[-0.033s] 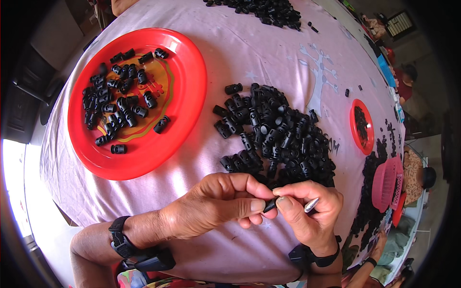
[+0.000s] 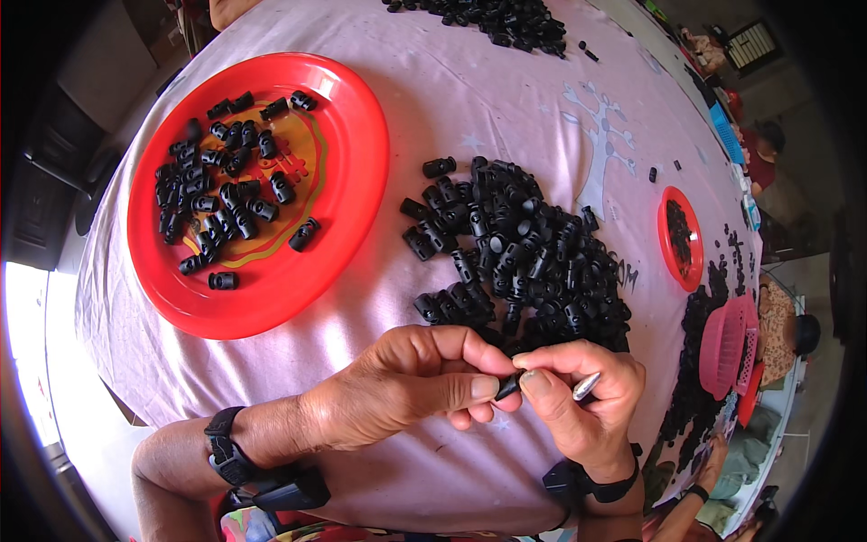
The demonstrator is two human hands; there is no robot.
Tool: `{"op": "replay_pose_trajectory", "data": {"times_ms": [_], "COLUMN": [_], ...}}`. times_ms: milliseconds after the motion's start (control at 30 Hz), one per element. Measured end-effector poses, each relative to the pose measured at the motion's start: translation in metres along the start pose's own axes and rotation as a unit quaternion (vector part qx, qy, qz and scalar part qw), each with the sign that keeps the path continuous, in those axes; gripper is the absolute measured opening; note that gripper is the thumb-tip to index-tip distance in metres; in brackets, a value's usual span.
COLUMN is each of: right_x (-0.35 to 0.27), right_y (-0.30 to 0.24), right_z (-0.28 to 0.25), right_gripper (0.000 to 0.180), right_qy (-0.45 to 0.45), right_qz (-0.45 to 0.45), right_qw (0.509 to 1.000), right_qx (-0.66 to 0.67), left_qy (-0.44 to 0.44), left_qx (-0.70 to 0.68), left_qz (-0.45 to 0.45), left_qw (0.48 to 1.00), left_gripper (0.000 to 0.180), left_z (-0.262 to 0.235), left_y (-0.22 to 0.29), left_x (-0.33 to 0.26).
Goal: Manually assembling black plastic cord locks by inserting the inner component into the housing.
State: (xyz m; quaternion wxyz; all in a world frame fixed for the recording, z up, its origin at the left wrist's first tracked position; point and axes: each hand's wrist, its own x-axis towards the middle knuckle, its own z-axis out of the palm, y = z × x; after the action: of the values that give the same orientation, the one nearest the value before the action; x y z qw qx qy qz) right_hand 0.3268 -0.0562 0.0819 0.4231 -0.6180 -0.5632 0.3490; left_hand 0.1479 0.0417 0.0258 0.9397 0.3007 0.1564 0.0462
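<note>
Below a heap of black plastic cord locks (image 2: pixel 533 248), my two hands meet over the cloth. My left hand (image 2: pixel 406 384) pinches a small black cord lock (image 2: pixel 508 387) between thumb and fingers. At its other end, the thumb and forefinger of my right hand (image 2: pixel 587 397) close on the same piece. A silver metal tool (image 2: pixel 586 386) pokes out from the right palm; its kind is hidden by the fingers. To the left, a red plate (image 2: pixel 361 226) with a yellow-orange middle carries many more cord locks (image 2: pixel 239 185).
Pink patterned cloth (image 2: pixel 433 99) covers the table. Another black heap (image 2: pixel 515 23) lies at the far edge. On the right are a small red plate (image 2: pixel 666 239) of black parts, a pink basket (image 2: pixel 722 348) and a long spread of black pieces (image 2: pixel 691 388). Other people sit along that side.
</note>
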Motion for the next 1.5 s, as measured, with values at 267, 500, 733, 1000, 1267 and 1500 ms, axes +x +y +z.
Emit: {"op": "replay_pose_trajectory", "data": {"times_ms": [267, 500, 733, 1000, 1267, 1500], "right_x": [-0.003, -0.001, -0.003, -0.004, -0.001, 0.000], "right_y": [0.008, 0.006, 0.007, 0.008, 0.017, 0.012], "right_z": [-0.001, 0.000, 0.003, -0.001, 0.009, 0.005], "right_gripper": [0.015, 0.013, 0.012, 0.022, 0.047, 0.048], "right_qy": [-0.006, 0.016, 0.009, 0.036, 0.013, -0.009], "right_qz": [-0.027, -0.053, -0.007, 0.008, -0.057, -0.056], "right_qw": [0.998, 0.997, 1.000, 0.999, 0.990, 0.972], "right_qx": [-0.056, -0.054, 0.029, -0.014, -0.129, -0.227], "left_qy": [0.014, 0.021, 0.014, 0.017, 0.001, 0.004], "left_qx": [0.005, 0.013, -0.013, -0.056, -0.061, -0.049], "left_qz": [0.025, 0.016, 0.001, 0.001, 0.000, -0.004], "left_qw": [1.000, 1.000, 1.000, 0.998, 0.998, 0.999], "left_gripper": [0.019, 0.019, 0.019, 0.029, 0.029, 0.028], "left_z": [0.001, 0.004, 0.003, 0.004, 0.001, 0.003], "left_y": [-0.002, -0.001, 0.000, 0.001, 0.000, 0.000], "left_x": [0.000, 0.000, 0.001, -0.001, 0.001, 0.002]}}
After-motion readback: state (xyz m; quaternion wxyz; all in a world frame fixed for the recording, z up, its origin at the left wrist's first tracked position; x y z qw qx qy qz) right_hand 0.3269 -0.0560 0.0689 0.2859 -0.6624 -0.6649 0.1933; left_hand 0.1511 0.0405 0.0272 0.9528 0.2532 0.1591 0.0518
